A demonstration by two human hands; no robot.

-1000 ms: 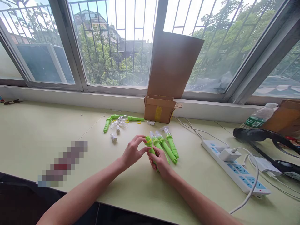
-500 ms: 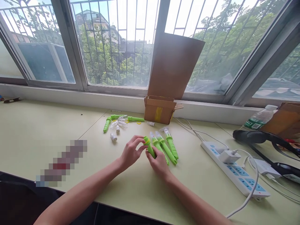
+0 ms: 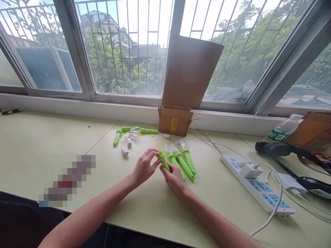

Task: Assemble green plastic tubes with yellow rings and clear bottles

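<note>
A green plastic tube (image 3: 165, 164), threaded at its upper end with a yellow ring around it, is held tilted between both hands. The fingertips of my left hand (image 3: 146, 164) pinch it near the ringed end. Wrapped around its lower part is my right hand (image 3: 174, 177). Just to the right lie several green tubes (image 3: 184, 166) fitted with clear tips, close to my right fingers. Farther back is a group of bare green tubes (image 3: 118, 137), clear plastic caps (image 3: 133, 135), a loose yellow ring (image 3: 152, 135) and small white-ended clear pieces (image 3: 124, 151).
A cardboard box (image 3: 174, 121) with a raised flap stands by the window. On the right are a white power strip (image 3: 258, 187) with cables, black headphones (image 3: 292, 151) and a plastic bottle (image 3: 284, 129). A blurred-out object (image 3: 68, 181) lies at left.
The view has shifted slightly. Both hands keep their hold on the green tube, with hardly any movement of the fingers.
</note>
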